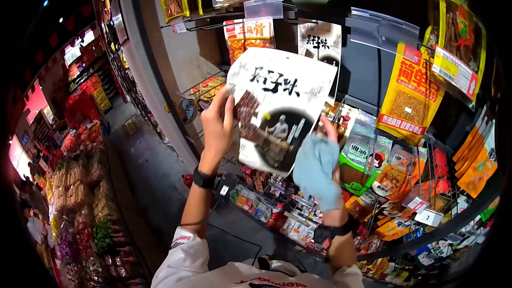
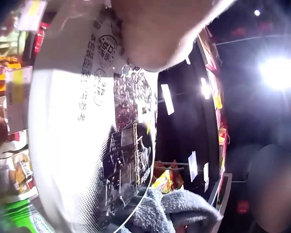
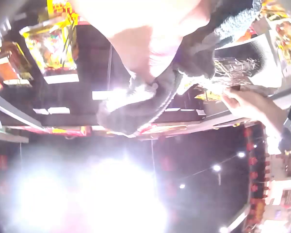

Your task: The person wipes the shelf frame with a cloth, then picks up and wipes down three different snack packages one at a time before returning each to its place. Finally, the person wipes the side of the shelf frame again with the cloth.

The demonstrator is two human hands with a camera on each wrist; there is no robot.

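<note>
A large white snack bag with black brush lettering and a dark round picture is held up in front of the shelves. My left hand grips its left edge, with the fingers along the front. In the left wrist view the bag's printed face bulges close to the camera under the left hand. My right hand holds a grey-blue cloth at the bag's lower right edge. Most of that hand is hidden behind the cloth in the head view. The cloth hangs folded from the right hand in the right wrist view.
A similar white bag hangs behind the held one. Yellow bags hang at the right, near clear plastic label holders. Lower racks carry green snack bags and many small packets. An aisle floor runs along the left.
</note>
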